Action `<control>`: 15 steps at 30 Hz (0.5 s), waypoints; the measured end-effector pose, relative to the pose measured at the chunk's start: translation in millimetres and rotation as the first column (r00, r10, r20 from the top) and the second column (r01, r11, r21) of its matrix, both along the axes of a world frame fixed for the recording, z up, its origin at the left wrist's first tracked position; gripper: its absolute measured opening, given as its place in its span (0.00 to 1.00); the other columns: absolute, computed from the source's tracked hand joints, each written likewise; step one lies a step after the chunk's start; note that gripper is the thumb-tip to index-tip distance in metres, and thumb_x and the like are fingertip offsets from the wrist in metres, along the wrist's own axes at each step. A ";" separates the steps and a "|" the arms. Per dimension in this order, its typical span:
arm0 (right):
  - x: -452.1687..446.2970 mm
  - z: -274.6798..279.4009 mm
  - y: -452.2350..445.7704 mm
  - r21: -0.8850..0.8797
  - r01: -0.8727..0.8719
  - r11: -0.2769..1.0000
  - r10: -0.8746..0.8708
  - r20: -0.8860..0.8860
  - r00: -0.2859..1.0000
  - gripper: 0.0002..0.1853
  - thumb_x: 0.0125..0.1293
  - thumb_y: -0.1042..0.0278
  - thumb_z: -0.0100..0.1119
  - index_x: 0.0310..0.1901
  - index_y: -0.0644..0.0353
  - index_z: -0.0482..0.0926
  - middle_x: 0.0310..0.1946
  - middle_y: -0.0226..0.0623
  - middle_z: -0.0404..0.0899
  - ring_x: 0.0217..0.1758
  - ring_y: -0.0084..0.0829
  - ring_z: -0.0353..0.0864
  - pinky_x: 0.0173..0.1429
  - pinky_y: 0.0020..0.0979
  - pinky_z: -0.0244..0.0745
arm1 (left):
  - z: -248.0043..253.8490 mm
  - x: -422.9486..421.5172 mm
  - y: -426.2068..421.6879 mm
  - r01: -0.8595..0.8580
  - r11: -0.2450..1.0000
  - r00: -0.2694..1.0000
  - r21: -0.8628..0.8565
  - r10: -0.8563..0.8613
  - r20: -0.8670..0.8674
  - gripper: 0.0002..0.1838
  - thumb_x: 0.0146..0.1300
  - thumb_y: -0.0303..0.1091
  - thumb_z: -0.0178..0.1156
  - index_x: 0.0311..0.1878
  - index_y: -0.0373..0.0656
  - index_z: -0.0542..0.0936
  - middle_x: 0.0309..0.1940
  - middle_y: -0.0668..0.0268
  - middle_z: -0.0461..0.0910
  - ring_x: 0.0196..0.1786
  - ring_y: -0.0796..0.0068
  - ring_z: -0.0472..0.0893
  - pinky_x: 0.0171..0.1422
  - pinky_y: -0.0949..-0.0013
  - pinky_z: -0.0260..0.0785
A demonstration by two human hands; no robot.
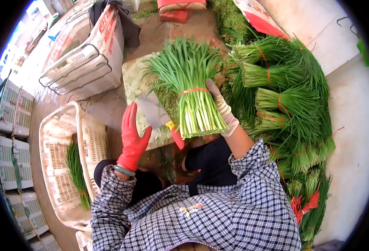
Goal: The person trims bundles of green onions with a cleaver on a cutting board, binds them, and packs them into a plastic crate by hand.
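My right hand (pixel 225 109), in a pale striped work glove, grips a thick bunch of garlic chives (pixel 197 109) from its right side. An orange-red band ties the bunch, whose leaves point away from me and whose cut stem ends face me. To the left, my left hand (pixel 132 136) wears a red rubber glove; it is raised with fingers stretched and thumb apart, touching nothing. Between the hands a wide-bladed knife (pixel 151 109) with a red and yellow handle lies on a board (pixel 136 79) strewn with green trimmings.
Tied chive bundles (pixel 272 102) are heaped along the right wall. A plastic basket (pixel 80 125) at left holds one bundle (pixel 76 171). Behind it stands a crate with wire handles (pixel 105 54). Stacked crates (pixel 15 159) line the far left. Red ties (pixel 305 206) lie at lower right.
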State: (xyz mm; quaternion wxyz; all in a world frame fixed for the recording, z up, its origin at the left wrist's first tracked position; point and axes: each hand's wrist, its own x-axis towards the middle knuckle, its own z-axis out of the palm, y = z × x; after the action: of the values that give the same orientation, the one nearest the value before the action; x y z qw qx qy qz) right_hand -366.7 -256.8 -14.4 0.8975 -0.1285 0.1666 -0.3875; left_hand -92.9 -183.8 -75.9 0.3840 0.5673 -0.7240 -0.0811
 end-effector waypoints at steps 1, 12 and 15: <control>-8.1 -5.1 -11.5 -0.062 0.049 0.997 -0.053 -0.054 0.997 0.35 0.67 0.39 0.59 0.62 0.63 0.73 0.50 0.44 0.83 0.49 0.37 0.86 0.56 0.41 0.82 | -23.1 1.2 -5.0 -0.001 1.000 1.000 -0.017 0.001 -0.005 0.46 0.51 0.29 0.70 0.74 0.37 0.59 0.72 0.49 0.62 0.74 0.45 0.61 0.78 0.51 0.53; -25.8 -12.3 -52.0 -0.225 -0.025 0.974 -0.047 -0.308 0.950 0.43 0.58 0.37 0.68 0.66 0.62 0.70 0.56 0.42 0.80 0.54 0.35 0.82 0.61 0.38 0.78 | -15.2 -46.4 -30.2 0.477 0.740 0.651 0.474 0.065 -0.756 0.32 0.71 0.35 0.57 0.73 0.34 0.61 0.71 0.54 0.67 0.71 0.59 0.69 0.76 0.59 0.58; -6.9 -27.8 -50.9 -0.341 -0.158 0.927 0.046 -0.313 0.949 0.41 0.61 0.40 0.65 0.67 0.64 0.69 0.57 0.43 0.79 0.56 0.35 0.82 0.63 0.36 0.76 | 7.3 -75.0 -28.9 0.569 0.786 0.302 0.239 0.071 -0.951 0.25 0.76 0.38 0.49 0.70 0.33 0.67 0.64 0.55 0.75 0.68 0.62 0.72 0.73 0.62 0.61</control>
State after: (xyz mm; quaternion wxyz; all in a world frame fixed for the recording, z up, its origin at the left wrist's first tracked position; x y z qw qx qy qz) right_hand -373.5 -307.7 -42.2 0.8418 -0.3575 0.2193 -0.3398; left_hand -167.9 -212.7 -68.7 0.5276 0.3718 -0.4002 -0.6506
